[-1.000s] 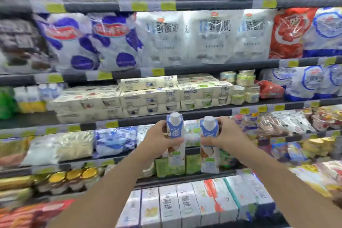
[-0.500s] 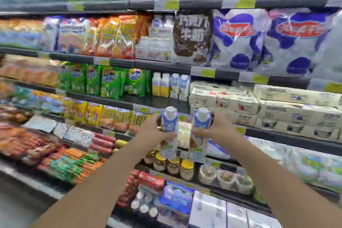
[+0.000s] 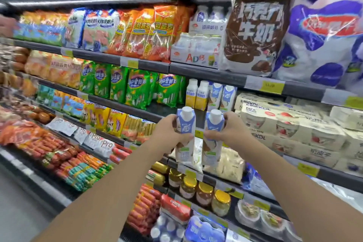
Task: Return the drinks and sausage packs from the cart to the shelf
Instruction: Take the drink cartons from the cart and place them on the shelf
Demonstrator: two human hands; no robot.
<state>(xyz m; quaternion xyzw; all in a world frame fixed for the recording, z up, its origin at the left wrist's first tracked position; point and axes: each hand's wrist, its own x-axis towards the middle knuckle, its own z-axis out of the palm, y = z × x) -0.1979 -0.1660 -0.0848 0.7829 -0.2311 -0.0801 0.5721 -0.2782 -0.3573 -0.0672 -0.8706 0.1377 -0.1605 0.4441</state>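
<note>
My left hand [image 3: 169,133] grips a blue-and-white drink carton [image 3: 185,143] with a white cap, held upright. My right hand [image 3: 229,130] grips a second matching drink carton [image 3: 213,144] beside it, the two nearly touching. Both hang in front of a dark shelf [image 3: 163,111]. On that shelf, just behind and above my hands, stand two matching blue-and-white cartons [image 3: 222,97] and two yellow-and-white cartons [image 3: 196,94]. Green sausage packs [image 3: 137,88] fill the shelf to the left. The cart is out of view.
Cream multipack boxes [image 3: 290,129] fill the shelf to the right. Orange sausage bags [image 3: 149,31] and large milk bags [image 3: 324,41] sit on the shelf above. Jars [image 3: 204,192] and red sausages [image 3: 57,149] lie on lower shelves. Grey floor [image 3: 17,212] shows at lower left.
The view has swung left along the shelving and closer. Both hands keep hold of their cartons, which now sit in front of the shelf with the matching cartons.
</note>
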